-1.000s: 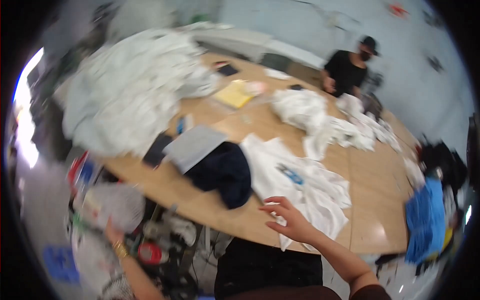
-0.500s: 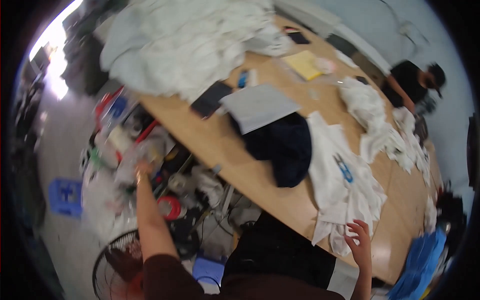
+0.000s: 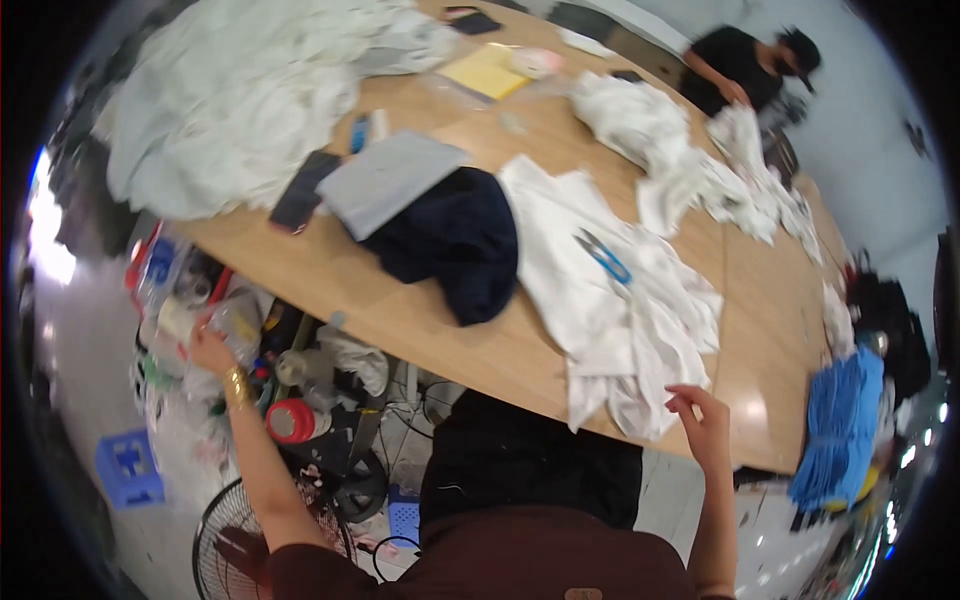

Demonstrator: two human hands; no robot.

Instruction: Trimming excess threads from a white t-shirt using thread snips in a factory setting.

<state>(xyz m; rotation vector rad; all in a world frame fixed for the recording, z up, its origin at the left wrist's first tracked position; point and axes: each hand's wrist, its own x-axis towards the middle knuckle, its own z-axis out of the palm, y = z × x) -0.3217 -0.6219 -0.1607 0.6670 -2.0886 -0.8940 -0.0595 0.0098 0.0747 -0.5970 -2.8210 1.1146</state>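
My left hand (image 3: 210, 352), with a gold bracelet at the wrist, is over the clutter beside the table's left edge. Its fingers look drawn together near a cream-coloured roll (image 3: 178, 317) and clear plastic bags; what they grip, if anything, is not distinguishable. My right hand (image 3: 702, 418) hovers at the table's front edge, loosely bent fingers apart and holding nothing. Close by it lies a rumpled white garment (image 3: 560, 235) with blue-handled thread snips (image 3: 604, 256) on top. Left of that sit a dark navy cloth (image 3: 450, 245) and a grey-white flat packet (image 3: 390, 180) overlapping it.
A big white fabric heap (image 3: 240, 100) covers the table's far left. A dark phone (image 3: 303, 190) and yellow packet (image 3: 490, 72) lie nearby. A person (image 3: 745, 70) handles white cloth at far right. Below left stand a fan (image 3: 230, 530) and blue stool (image 3: 130, 468); blue cloths (image 3: 838, 430) hang right.
The view has shifted, so the table appears farther left. My left hand stays by the roll and bags, its fingers now higher against them. My right hand remains near the white garment.
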